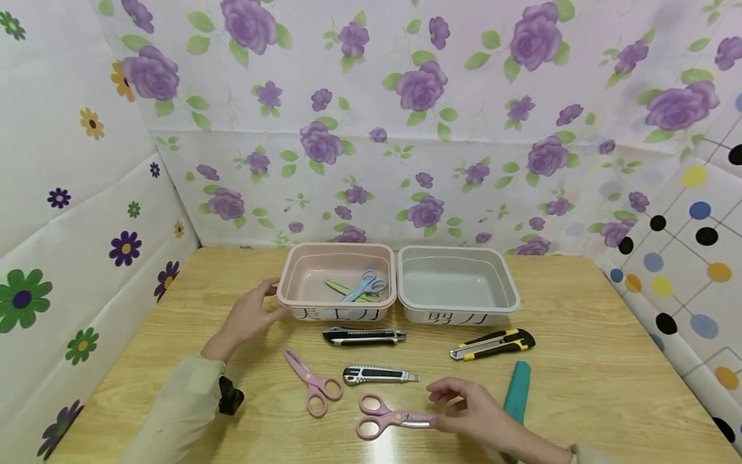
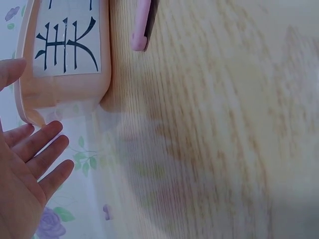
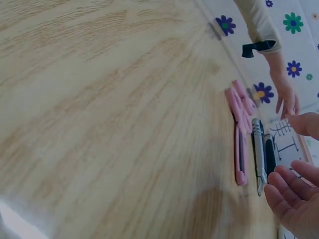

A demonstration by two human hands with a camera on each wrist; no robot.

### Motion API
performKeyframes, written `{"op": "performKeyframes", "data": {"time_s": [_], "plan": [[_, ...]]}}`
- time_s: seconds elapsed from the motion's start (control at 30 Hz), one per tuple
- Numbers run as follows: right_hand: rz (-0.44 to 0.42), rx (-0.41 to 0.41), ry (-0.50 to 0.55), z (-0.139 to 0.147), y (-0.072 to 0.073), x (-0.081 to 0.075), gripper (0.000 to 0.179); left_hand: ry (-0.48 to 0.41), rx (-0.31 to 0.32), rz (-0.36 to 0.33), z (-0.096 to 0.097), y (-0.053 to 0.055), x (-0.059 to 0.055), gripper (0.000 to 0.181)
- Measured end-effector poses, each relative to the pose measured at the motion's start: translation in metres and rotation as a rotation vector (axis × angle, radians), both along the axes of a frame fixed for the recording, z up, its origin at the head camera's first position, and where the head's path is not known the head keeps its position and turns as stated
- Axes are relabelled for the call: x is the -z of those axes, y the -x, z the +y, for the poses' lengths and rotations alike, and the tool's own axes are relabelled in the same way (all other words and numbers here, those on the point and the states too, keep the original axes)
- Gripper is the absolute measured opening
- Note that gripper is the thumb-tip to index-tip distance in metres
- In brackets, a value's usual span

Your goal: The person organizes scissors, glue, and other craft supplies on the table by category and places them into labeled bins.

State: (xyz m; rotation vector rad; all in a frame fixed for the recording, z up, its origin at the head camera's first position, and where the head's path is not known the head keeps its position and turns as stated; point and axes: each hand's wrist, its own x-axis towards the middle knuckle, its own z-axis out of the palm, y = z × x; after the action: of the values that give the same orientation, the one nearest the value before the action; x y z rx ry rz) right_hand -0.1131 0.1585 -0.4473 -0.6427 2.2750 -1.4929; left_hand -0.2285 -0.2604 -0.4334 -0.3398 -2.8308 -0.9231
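Observation:
My left hand (image 1: 253, 317) is at the left end of the pink bin (image 1: 284, 303), its fingers extended beside the wall; whether they touch it I cannot tell. In the left wrist view the fingers of that hand (image 2: 25, 169) are spread near the bin's corner. Above the table my right hand (image 1: 472, 412) holds nothing, fingers slightly bent, beside the blade end of a pair of pink scissors (image 1: 387, 417). Another pair of pink scissors (image 1: 313, 383) lies to the left. A silver-and-black utility knife (image 1: 379, 374) and a black utility knife (image 1: 364, 336) lie beyond.
Inside the pink bin are blue scissors (image 1: 366, 285) and a green-handled item (image 1: 339, 287). A grey bin (image 1: 458, 306) stands against its right side. A yellow-and-black utility knife (image 1: 498, 344) and a teal, partly hidden long object (image 1: 518, 392) lie on the right.

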Motion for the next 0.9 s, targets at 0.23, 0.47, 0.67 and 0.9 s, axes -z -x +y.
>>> {"op": "performKeyframes", "data": {"time_s": [0.23, 0.47, 0.67, 0.9], "plan": [[-0.02, -0.04, -0.045, -0.003, -0.001, 0.008, 0.043, -0.003, -0.006, 0.001, 0.001, 0.0, -0.002, 0.072], [-0.035, -0.038, -0.051, -0.008, 0.002, 0.018, 0.038, -0.003, -0.012, -0.016, 0.002, -0.001, -0.005, 0.073], [-0.008, -0.035, -0.125, -0.01, 0.006, 0.022, 0.033, -0.008, -0.01, -0.022, 0.002, -0.001, -0.006, 0.072], [0.083, -0.052, -0.221, -0.013, 0.009, 0.024, 0.029, -0.003, -0.006, -0.022, 0.002, -0.001, -0.004, 0.072]]}}
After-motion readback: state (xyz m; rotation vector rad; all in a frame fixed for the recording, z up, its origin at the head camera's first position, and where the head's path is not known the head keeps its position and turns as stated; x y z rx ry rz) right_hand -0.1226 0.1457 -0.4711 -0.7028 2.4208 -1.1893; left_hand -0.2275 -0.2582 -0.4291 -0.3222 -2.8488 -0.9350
